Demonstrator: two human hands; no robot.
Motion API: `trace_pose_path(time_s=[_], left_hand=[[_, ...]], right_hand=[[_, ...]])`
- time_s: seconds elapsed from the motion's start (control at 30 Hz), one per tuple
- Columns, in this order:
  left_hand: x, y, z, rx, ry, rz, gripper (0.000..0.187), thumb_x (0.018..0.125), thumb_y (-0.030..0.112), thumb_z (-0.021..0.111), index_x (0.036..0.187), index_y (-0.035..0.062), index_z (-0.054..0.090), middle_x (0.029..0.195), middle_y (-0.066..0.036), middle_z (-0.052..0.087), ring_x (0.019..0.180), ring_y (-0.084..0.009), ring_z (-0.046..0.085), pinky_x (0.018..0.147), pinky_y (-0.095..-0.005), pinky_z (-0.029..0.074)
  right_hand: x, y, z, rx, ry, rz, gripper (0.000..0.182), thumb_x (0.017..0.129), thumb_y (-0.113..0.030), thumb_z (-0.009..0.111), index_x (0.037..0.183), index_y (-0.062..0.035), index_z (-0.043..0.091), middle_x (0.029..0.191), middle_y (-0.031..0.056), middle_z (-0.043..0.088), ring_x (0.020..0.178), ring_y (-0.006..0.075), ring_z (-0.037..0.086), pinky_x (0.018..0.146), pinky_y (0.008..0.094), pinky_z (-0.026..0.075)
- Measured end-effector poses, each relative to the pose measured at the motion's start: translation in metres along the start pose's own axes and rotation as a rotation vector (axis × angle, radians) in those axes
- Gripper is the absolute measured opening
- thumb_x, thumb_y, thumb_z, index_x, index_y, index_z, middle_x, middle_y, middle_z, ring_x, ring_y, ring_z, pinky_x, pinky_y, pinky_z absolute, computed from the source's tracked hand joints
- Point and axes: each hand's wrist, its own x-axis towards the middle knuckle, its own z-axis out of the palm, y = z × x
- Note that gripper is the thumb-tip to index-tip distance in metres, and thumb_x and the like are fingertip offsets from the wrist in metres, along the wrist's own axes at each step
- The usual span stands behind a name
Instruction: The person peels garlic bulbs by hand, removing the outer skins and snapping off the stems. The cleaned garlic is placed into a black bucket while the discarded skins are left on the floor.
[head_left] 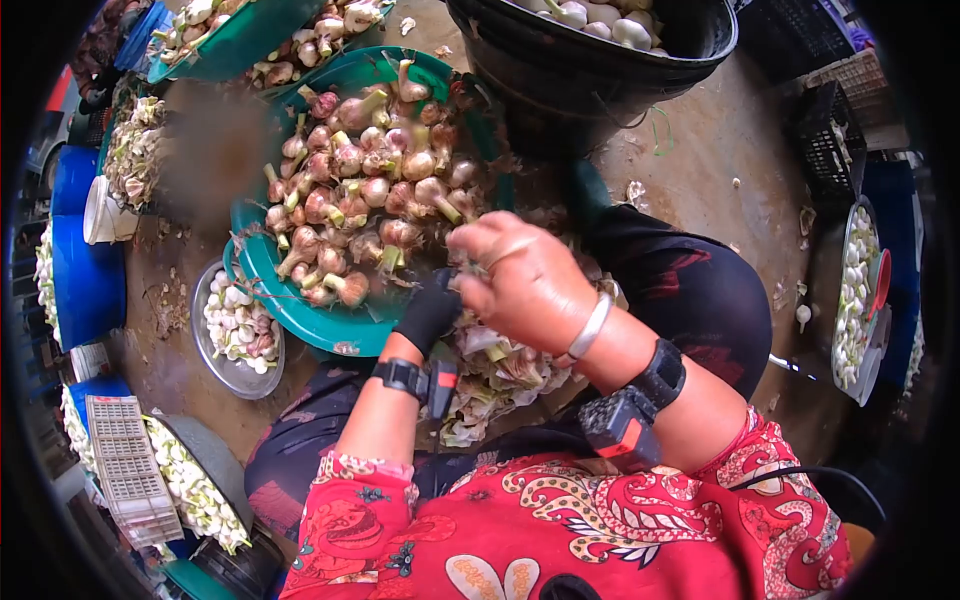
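Garlic bulb [470, 262], papery | right hand [525, 285] pinched shut on it | gloved left hand [428, 312] grip unclear

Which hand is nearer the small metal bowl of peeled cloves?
Left. The left hand is just right of the metal bowl; the right hand is farther right, over the lap.

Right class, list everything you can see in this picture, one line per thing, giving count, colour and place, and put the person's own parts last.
Green basin: one, centre left, heaped with pinkish unpeeled garlic.
Metal bowl: one, silver, below the basin, holding white cloves.
Black tub: one, top, holding white peeled garlic.
Garlic skins: a pile, pale, on the lap.
Blue barrels: at least two, left edge.
White crate: one, lower left.
Black crate: one, right.
Left hand: black glove, beside the skins.
Right hand: bare, silver bangle, fingers pinched over the garlic.
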Motion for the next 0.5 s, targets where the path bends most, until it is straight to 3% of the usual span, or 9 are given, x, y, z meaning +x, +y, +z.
trace_pose_path(time_s=[0.07, 0.13, 0.17, 0.2, 0.27, 0.33, 0.4, 0.47, 0.5], left_hand=[[-0.018, 0.018, 0.037, 0.211, 0.195, 0.038, 0.040, 0.077, 0.031, 0.069, 0.107, 0.0054, 0.062, 0.110, -0.022, 0.062, 0.104, -0.0336, 0.059, 0.090, -0.0443, 0.046], [-0.044, 0.109, 0.033, 0.525, 0.250, 0.291, 0.044, 0.079, 0.036, 0.067, 0.110, 0.0056, 0.062, 0.112, -0.021, 0.062, 0.103, -0.0323, 0.060, 0.088, -0.0437, 0.046], [-0.052, 0.109, 0.029, 0.513, 0.099, 0.189, 0.053, 0.080, 0.037, 0.067, 0.122, 0.0069, 0.058, 0.121, -0.021, 0.058, 0.110, -0.0332, 0.057, 0.092, -0.0410, 0.045], [-0.051, 0.104, 0.012, 0.520, 0.101, 0.184, 0.053, 0.080, 0.037, 0.067, 0.122, 0.0069, 0.058, 0.121, -0.021, 0.058, 0.110, -0.0332, 0.057, 0.092, -0.0410, 0.045], [-0.036, 0.122, -0.043, 0.252, -0.296, -0.517, 0.062, 0.080, 0.037, 0.068, 0.132, 0.0075, 0.051, 0.128, -0.022, 0.054, 0.117, -0.0351, 0.053, 0.097, -0.0388, 0.042], [-0.036, 0.091, -0.068, 0.000, 0.045, -0.538, 0.068, 0.079, 0.033, 0.070, 0.137, 0.0072, 0.045, 0.130, -0.024, 0.051, 0.119, -0.0362, 0.051, 0.099, -0.0378, 0.041], [-0.030, 0.038, -0.069, 0.321, 0.472, -0.371, 0.067, 0.078, 0.021, 0.073, 0.135, 0.0015, 0.045, 0.118, -0.019, 0.061, 0.097, -0.0235, 0.062, 0.084, -0.0327, 0.049], [-0.013, 0.007, -0.070, 0.312, 0.504, -0.329, 0.077, 0.078, 0.021, 0.074, 0.141, 0.0020, 0.035, 0.118, -0.020, 0.060, 0.094, -0.0223, 0.062, 0.080, -0.0323, 0.050], [-0.003, 0.000, -0.068, 0.054, 0.544, -0.467, 0.081, 0.078, 0.026, 0.074, 0.144, 0.0044, 0.031, 0.123, -0.020, 0.057, 0.105, -0.0246, 0.058, 0.088, -0.0340, 0.046]], right_hand=[[0.008, 0.007, -0.004, 0.032, 0.172, -0.035, 0.028, 0.074, -0.018, 0.067, 0.099, -0.0059, 0.065, 0.091, 0.0174, 0.062, 0.082, 0.0354, 0.061, 0.073, 0.0428, 0.049], [0.011, 0.008, -0.009, 0.062, 0.187, -0.015, 0.024, 0.075, -0.018, 0.064, 0.095, -0.0044, 0.065, 0.085, 0.0164, 0.062, 0.076, 0.0333, 0.059, 0.068, 0.0411, 0.046], [0.010, 0.007, -0.010, 0.056, 0.190, -0.021, 0.024, 0.075, -0.017, 0.064, 0.095, -0.0042, 0.065, 0.084, 0.0164, 0.062, 0.076, 0.0328, 0.059, 0.067, 0.0407, 0.046], [0.008, 0.007, -0.009, 0.052, 0.194, -0.023, 0.023, 0.075, -0.017, 0.064, 0.094, -0.0041, 0.065, 0.083, 0.0164, 0.062, 0.075, 0.0322, 0.058, 0.066, 0.0403, 0.046], [0.003, 0.008, -0.010, 0.062, 0.123, -0.020, 0.023, 0.075, -0.014, 0.062, 0.096, -0.0041, 0.065, 0.083, 0.0167, 0.062, 0.075, 0.0325, 0.058, 0.067, 0.0406, 0.046], [0.000, 0.010, -0.014, 0.057, 0.059, -0.018, 0.024, 0.075, -0.011, 0.060, 0.097, -0.0042, 0.066, 0.084, 0.0169, 0.062, 0.074, 0.0327, 0.058, 0.067, 0.0410, 0.046], [-0.001, 0.009, -0.015, 0.103, 0.143, -0.014, 0.027, 0.072, -0.007, 0.056, 0.096, 0.0000, 0.066, 0.086, 0.0210, 0.063, 0.086, 0.0380, 0.061, 0.080, 0.0434, 0.049], [0.003, 0.009, -0.012, 0.128, 0.193, -0.023, 0.029, 0.071, -0.005, 0.054, 0.098, -0.0008, 0.066, 0.089, 0.0214, 0.063, 0.087, 0.0384, 0.061, 0.080, 0.0434, 0.049], [0.004, 0.009, -0.009, 0.136, 0.225, -0.037, 0.029, 0.072, -0.005, 0.054, 0.099, -0.0019, 0.065, 0.088, 0.0193, 0.063, 0.082, 0.0354, 0.061, 0.075, 0.0410, 0.049]])
